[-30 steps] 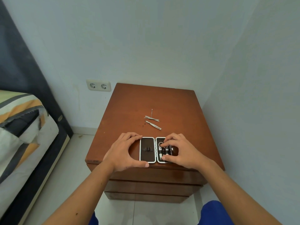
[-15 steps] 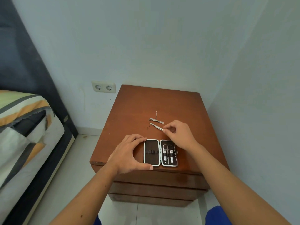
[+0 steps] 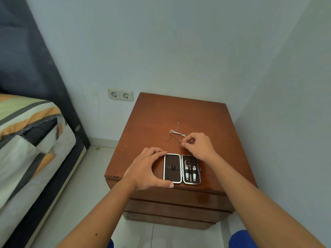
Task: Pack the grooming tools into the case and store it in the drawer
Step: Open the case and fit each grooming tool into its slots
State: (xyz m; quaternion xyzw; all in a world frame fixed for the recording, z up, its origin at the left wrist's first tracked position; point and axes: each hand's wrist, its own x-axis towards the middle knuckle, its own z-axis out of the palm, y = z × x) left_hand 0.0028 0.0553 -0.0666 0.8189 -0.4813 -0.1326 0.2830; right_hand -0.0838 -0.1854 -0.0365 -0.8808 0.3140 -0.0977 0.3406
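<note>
An open black grooming case [image 3: 181,169] with a white rim lies flat near the front edge of the brown wooden nightstand [image 3: 154,113]. Its right half holds small scissors and two other tools. My left hand [image 3: 146,169] cups the case's left side, thumb at the front corner. My right hand [image 3: 198,145] is just behind the case, fingertips pinched on a thin metal tool [image 3: 179,139] that slants up off the wood. Two more loose metal tools [image 3: 176,131] lie crossed farther back. The closed drawer fronts [image 3: 179,204] sit below the top.
The nightstand stands in a corner, with walls behind and to the right. A double wall socket [image 3: 120,94] is at its left. A bed [image 3: 26,140] with a striped cover and dark headboard fills the left side. Tiled floor lies between.
My right hand left the case's right half, reached back and pinched the nearest loose tool. My left hand kept its hold on the case. The view shifted slightly.
</note>
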